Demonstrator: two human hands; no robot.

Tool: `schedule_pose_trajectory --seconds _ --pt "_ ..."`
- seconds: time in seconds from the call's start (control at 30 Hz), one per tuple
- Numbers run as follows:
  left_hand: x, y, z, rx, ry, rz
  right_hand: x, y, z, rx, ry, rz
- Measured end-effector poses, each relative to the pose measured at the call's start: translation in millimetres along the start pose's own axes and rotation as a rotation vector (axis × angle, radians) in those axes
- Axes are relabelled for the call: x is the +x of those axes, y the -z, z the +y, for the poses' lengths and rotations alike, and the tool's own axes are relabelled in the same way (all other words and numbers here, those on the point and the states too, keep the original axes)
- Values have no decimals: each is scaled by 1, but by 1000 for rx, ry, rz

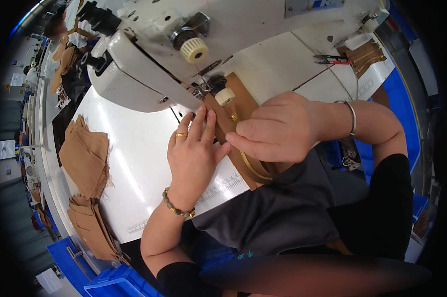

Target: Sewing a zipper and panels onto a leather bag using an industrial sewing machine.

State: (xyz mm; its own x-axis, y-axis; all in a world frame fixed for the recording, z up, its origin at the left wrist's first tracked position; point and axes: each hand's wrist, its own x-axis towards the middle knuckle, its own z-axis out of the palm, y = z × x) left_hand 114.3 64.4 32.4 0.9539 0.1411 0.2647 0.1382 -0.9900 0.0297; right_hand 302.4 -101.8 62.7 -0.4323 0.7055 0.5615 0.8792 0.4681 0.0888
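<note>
A strip of brown fabric (248, 90) runs under the needle area of a white sewing machine (139, 74) and over the table's near edge. A gold-toothed zipper (250, 168) lies along it, with what looks like its gold slider (234, 117) near the machine foot. My left hand (191, 153) rests flat, fingertips at the strip's left edge just before the foot. My right hand (283, 126) is closed, thumb and forefinger pinching the zipper; the exact grip is partly hidden behind the fingers.
Stacks of brown fabric pieces (85, 161) lie at the table's left side, with more folded pieces (87, 230) nearer. Red-handled thread snips (332, 60) and a brown bundle with zippers (367, 57) are at the far right. A blue bin (122, 282) stands at the lower left.
</note>
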Motion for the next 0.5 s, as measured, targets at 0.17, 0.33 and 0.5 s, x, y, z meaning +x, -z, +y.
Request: schedule_pose_trajectory --seconds 0.17,0.33,0.5 --pt "-2 0 0 -25 35 -18 1 -55 18 -37 7 110" --pt "-3 -4 0 -66 47 49 -7 -73 14 -1 -65 114" --pt "-4 -1 4 -236 201 24 -5 -69 13 -4 -70 29"
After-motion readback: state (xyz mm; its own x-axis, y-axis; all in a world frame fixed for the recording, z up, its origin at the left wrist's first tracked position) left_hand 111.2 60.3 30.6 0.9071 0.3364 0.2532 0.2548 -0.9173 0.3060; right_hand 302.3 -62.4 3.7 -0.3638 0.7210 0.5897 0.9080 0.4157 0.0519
